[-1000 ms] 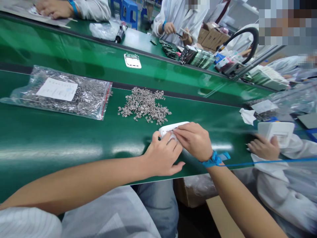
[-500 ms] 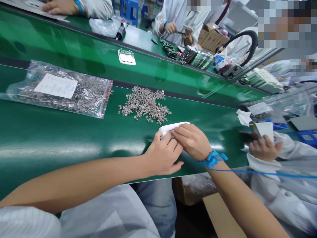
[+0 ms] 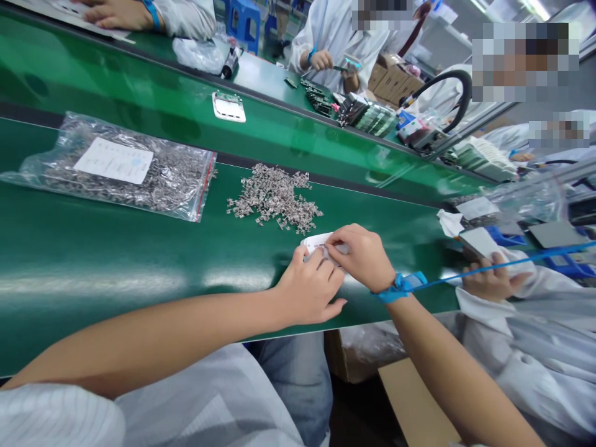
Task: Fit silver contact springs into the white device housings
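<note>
A white plastic case (image 3: 316,241) with rounded corners lies on the green bench, partly covered by both hands. My left hand (image 3: 311,287) is bent over its near left side, fingers gripping it and thumb sticking out to the right. My right hand (image 3: 364,253) has thumb and forefinger pinched together over the case; whatever is between them is too small to make out. Just beyond the case is a loose pile of small metal clips (image 3: 275,197). A blue strap (image 3: 401,288) circles my right wrist.
A clear zip bag (image 3: 174,183) full of similar metal parts lies at left. On the green strip beyond, a white case with a circuit board (image 3: 229,107) rests. At right, a co-worker's hand (image 3: 493,278) holds a light-coloured flat piece. The strap's blue cord (image 3: 507,259) runs right.
My right hand has lifted slightly and its fingers have drawn into a pinch over the case. My left hand stays nearly in place. The blue cord has risen at right.
</note>
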Demonstrator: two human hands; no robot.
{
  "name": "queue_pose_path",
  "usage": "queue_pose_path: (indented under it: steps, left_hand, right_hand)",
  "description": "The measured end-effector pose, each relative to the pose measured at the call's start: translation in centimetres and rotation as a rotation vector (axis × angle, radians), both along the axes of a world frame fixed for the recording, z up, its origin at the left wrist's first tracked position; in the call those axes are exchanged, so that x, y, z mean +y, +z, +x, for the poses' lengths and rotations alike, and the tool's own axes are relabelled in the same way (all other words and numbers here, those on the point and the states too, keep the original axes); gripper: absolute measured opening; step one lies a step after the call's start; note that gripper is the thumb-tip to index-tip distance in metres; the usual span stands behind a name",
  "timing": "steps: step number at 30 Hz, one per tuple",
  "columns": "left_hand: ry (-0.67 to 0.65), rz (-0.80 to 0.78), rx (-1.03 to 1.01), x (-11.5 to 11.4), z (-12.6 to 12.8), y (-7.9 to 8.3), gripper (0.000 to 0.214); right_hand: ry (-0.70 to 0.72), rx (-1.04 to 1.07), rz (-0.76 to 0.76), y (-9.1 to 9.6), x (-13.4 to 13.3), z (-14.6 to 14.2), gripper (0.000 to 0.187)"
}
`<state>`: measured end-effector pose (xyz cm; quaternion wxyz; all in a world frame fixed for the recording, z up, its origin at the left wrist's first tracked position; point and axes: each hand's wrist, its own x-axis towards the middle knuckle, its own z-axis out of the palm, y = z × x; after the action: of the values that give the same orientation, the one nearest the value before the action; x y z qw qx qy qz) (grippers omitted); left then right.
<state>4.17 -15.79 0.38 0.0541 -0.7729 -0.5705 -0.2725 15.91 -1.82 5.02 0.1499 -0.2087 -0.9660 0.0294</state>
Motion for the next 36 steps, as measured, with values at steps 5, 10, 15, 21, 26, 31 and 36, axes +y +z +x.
queue_pose_path:
  steps: [5,10,15,21,26,31,36]
  left_hand:
    - [-0.010,-0.029,-0.045,0.2,0.0,0.1,0.038]
    - [-0.011,-0.058,-0.060,0.2,0.1,0.3,0.039]
    - [-0.016,-0.055,-0.061,0.1,-0.1,0.0,0.037]
    - [-0.064,-0.059,0.031,0.1,-0.2,0.8,0.032]
    - [0.001,-0.118,0.211,-5.9,-1.3,2.6,0.054]
    - [0.342,-0.123,0.247,-17.4,-5.6,3.3,0.057]
    - [0.722,-0.154,0.379,-25.4,-13.4,2.9,0.043]
  right_hand:
    - [-0.031,-0.092,0.030,0.4,0.0,-0.5,0.010]
    - [-0.082,-0.105,0.012,0.1,-0.2,-0.8,0.005]
    - [-0.040,-0.040,-0.048,0.9,-0.6,-0.8,0.008]
    - [-0.492,0.759,-0.098,-1.8,2.2,2.5,0.015]
    - [-0.935,1.158,-0.435,-6.6,6.9,5.3,0.015]
    - [-0.889,0.933,-0.523,-7.7,7.2,4.8,0.011]
    - [-0.627,0.691,-0.386,-6.0,5.4,3.5,0.004]
